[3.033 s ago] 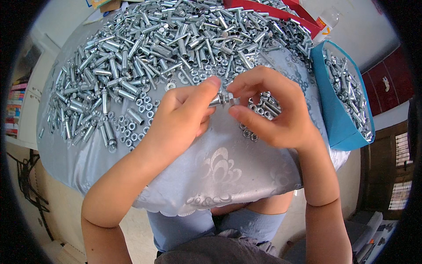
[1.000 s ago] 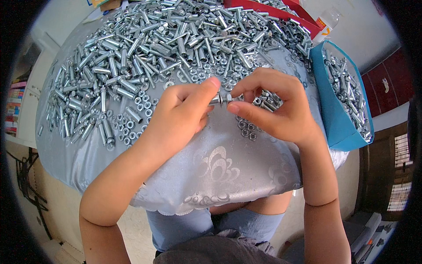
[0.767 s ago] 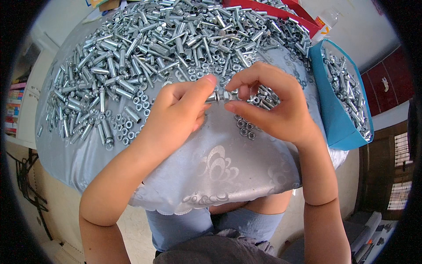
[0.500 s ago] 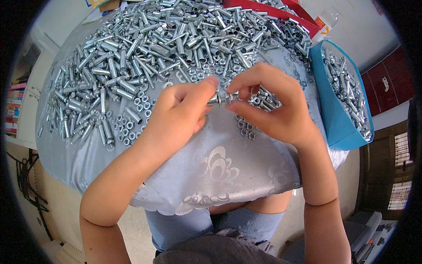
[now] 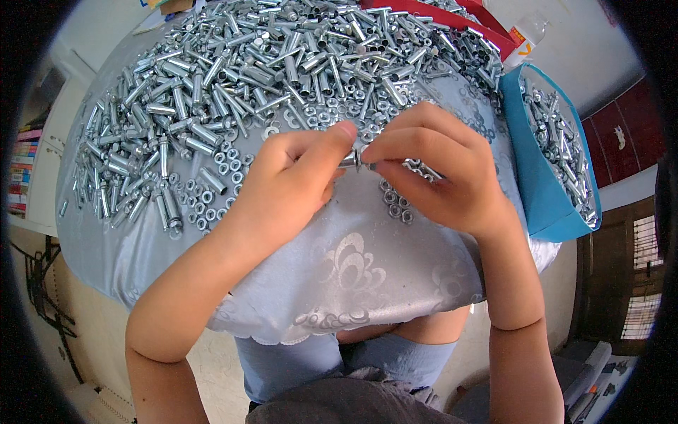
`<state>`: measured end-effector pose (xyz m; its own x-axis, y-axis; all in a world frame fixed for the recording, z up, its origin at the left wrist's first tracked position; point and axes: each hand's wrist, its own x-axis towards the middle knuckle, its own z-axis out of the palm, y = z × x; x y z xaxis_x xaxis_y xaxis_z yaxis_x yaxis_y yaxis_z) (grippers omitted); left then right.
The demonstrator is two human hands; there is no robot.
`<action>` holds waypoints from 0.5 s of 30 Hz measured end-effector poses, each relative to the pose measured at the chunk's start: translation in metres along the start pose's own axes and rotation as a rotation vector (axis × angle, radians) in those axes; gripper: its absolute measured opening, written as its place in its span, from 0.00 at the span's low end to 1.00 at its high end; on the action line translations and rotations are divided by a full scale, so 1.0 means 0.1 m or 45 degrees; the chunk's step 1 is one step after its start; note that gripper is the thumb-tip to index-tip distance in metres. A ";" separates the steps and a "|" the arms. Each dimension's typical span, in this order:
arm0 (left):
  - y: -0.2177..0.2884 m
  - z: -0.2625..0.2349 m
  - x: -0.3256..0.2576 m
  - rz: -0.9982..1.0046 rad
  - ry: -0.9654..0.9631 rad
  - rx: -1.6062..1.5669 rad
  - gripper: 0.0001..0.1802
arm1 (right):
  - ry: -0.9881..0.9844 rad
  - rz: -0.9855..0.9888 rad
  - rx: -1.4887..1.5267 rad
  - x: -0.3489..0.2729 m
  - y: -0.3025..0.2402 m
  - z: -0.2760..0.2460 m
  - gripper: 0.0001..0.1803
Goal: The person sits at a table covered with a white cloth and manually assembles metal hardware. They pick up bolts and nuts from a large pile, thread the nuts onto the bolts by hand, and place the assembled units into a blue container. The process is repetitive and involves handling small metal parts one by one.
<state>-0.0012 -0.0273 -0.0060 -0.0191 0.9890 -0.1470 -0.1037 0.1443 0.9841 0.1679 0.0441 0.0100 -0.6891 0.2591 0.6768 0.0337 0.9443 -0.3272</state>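
My left hand [image 5: 279, 180] is closed around a silver expansion bolt [image 5: 348, 162], with its end and a washer [image 5: 359, 160] sticking out toward the right. The thumb lies along the top of it. My right hand [image 5: 448, 173] pinches the bolt's protruding end between thumb and forefinger; a nut there is mostly covered by the fingertips. Both hands meet just above the tablecloth. Several loose nuts [image 5: 396, 201] lie under the right hand, and more nuts [image 5: 205, 200] are scattered left of the left forearm.
A large heap of metal sleeves and bolts [image 5: 282, 67] spreads over the far and left table. On the right stands a blue box [image 5: 519, 134] filled with bolts. A red tray [image 5: 487, 30] and a clear bottle [image 5: 530, 37] are at the far right. Patterned cloth [image 5: 353, 265] covers the near edge.
My right fingertips have shifted on the bolt's end and now cover more of the nut. The left hand keeps its hold, nearly still.
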 end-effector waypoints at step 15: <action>0.04 0.00 -0.02 -0.026 -0.001 -0.047 0.26 | -0.023 0.750 0.297 0.01 -0.08 -0.11 0.17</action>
<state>-0.0014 -0.0283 -0.0021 -0.0155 0.9859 -0.1668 -0.1407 0.1631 0.9765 0.1747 0.0394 0.0202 -0.6152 0.7166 0.3286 0.2542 0.5748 -0.7778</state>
